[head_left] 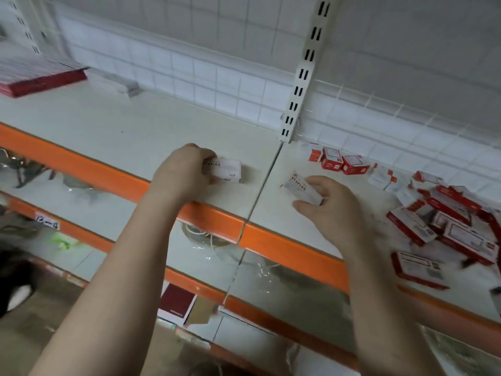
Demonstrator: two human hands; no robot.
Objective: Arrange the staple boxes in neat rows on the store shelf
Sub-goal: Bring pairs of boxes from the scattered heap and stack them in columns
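A white staple box sits on the shelf near its orange front edge, gripped by the left hand. To its right, the right hand grips a second white box. Farther right, red-and-white boxes lie jumbled in a loose pile.

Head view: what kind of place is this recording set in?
Most likely a shop aisle, probably stationery. A white shelf with an orange front edge, a slotted upright against a wire-grid back, and a heap of red staple boxes. Each hand, left and right, holds a box.
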